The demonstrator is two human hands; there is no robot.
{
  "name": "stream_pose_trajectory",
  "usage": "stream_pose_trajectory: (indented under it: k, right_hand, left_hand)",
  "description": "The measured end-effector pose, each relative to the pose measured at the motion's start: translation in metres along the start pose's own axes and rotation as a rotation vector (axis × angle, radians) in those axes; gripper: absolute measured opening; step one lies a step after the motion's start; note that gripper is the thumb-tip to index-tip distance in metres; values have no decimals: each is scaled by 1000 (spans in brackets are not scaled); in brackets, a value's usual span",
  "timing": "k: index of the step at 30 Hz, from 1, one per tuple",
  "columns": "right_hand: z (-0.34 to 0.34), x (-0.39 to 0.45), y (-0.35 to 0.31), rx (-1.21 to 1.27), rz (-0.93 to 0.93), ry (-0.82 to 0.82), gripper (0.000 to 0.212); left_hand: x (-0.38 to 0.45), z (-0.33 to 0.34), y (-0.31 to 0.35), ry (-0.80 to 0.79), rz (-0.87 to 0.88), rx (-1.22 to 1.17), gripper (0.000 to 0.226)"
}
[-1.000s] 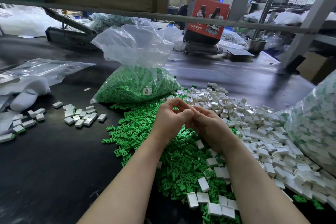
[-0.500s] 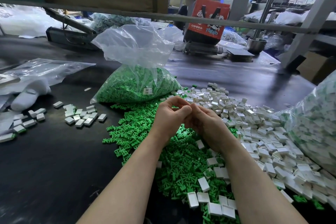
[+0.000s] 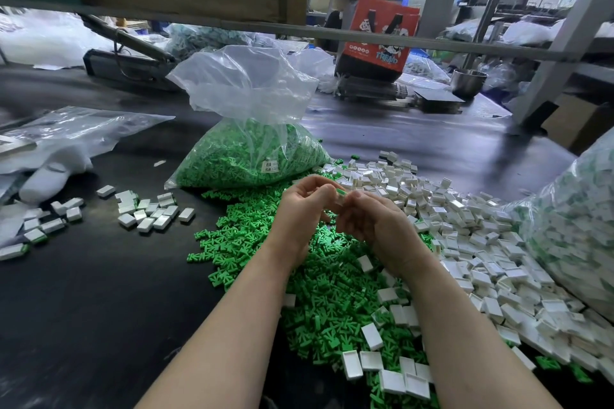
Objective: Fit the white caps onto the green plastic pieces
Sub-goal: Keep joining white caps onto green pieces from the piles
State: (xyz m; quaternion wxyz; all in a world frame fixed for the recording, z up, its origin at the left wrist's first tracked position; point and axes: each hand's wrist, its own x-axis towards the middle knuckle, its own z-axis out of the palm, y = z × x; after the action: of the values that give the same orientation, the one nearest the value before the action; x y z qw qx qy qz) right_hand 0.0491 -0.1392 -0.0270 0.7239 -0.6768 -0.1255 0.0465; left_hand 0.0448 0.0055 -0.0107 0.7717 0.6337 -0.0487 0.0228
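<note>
Above table (image 3: 99,292), cap (image 3: 339,198) between fingers (image 3: 327,191)

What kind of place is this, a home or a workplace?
Most likely a small factory assembly bench. Loose green plastic pieces and white caps lie in bulk heaps on the black table, with a large clear bag of more green pieces.
</note>
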Motion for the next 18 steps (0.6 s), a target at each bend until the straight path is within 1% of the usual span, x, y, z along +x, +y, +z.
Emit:
stream_pose_trajectory:
  k: [3, 5, 7, 9, 12, 13, 16, 18]
  right_hand:
    - [-2, 1, 0, -63, -59, 68, 29]
    - [-3, 1, -1, -58, -87, 129, 29]
    - [-4, 2, -2, -69, -119, 179, 28]
    - [-4, 2, -3, -76, -140, 214, 28]
    - [-4, 0, -4, -88, -136, 227, 29]
    - [-3, 0, -4, -113, -136, 229, 29]
    - [-2, 0, -3, -248, -152, 257, 27]
    - [-2, 1, -2, -354, -167, 295, 25]
  left_hand:
    - [3, -12, 8, 65, -20, 54, 15]
    - [7, -31, 14, 154, -7, 142, 7]
    - [12, -56, 20, 306, 26, 238, 5]
    - [15, -82, 23, 468, 37, 287, 9]
    - [16, -112, 20, 678, -22, 280, 15]
    - [15, -119, 18, 735, -33, 326, 15]
    - [9, -134, 14, 851, -36, 677, 19]
    - [6, -137, 13, 871, -19, 840, 13]
